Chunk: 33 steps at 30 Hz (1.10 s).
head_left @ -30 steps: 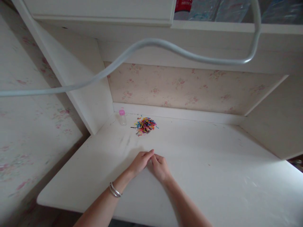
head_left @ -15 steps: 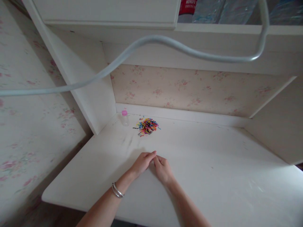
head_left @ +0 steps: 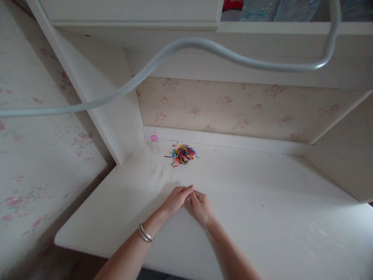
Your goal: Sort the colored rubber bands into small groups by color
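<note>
View: head camera, angled down at a white desk point(head_left: 262, 217) set into an alcove.
Left hand point(head_left: 175, 199): placed at lower centre of the frame, palm down on the desk, fingers drawn together and pointed towards the upper right.
Right hand point(head_left: 201, 207): placed just right of the left hand, knuckles up, fingers curled inward.
Hand state: the fingertips of both hands are brought together at one spot. Whether anything is pinched between them cannot be told; that spot is too small and shaded.
Bangles point(head_left: 145, 233): two thin silver rings worn on the left wrist.
Pile of coloured elastic bands point(head_left: 182, 154): heaped on the desk above the hands, at mid-frame, well apart from both hands and untouched.
Bottle point(head_left: 154, 144): small, clear, pink-capped, stood upright just left of the pile, near the back corner.
Side panel point(head_left: 116, 105): white upright board bounding the desk at the left.
Back panel point(head_left: 233, 109): pale floral wallpaper behind the desk.
Cable point(head_left: 204, 43): grey, looped across the upper frame from the left edge to the upper right.
Shelf point(head_left: 276, 27): white, across the top of the frame; wrapped items above it are cut off.
</note>
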{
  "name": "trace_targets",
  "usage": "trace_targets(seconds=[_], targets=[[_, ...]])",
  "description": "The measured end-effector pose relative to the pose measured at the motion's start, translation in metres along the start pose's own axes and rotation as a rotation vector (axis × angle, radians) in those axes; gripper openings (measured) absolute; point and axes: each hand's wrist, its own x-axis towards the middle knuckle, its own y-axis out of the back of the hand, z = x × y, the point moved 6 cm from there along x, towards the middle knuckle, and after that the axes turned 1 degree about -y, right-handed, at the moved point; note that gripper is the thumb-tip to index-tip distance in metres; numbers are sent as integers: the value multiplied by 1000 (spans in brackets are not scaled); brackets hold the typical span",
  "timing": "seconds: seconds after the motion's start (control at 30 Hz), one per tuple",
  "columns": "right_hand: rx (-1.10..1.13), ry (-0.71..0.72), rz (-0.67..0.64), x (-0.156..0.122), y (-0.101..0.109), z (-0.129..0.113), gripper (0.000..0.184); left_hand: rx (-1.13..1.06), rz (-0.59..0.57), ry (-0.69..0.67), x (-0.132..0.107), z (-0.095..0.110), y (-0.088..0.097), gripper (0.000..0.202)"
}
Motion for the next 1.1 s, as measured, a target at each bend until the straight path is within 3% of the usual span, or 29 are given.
trace_targets(seconds=[0.97, 1.1], targets=[[-40, 25, -11, 1, 1, -1, 46, 65, 37, -19, 0, -2, 0, 55], [-60, 23, 16, 1, -1, 2, 49, 245, 134, -102, 0, 4, 7, 55]])
